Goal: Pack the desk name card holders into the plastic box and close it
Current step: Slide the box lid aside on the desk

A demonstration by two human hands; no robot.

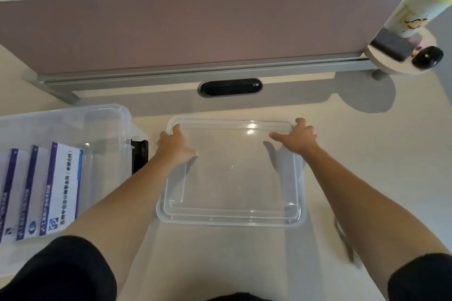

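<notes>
Sleeves [73,269] nearest, arms out to lid [230,178]: left hand [175,148] grips its left rim, right hand [299,138] its right rim, thumbs on top. Plastic box [107,134], w/ card holders [63,186] inside, sits just left of lid. Prob. closing step; next: lift lid, seat on box.

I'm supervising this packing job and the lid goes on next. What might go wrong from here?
1. The left hand and right hand grip the clear lid only near its far corners; its near end may sag or slip when lifted.
2. The black latch on the box's right side lies in the lid's path and could snag it.
3. The card holders stand upright; if they top the rim, the lid may not seat.
</notes>
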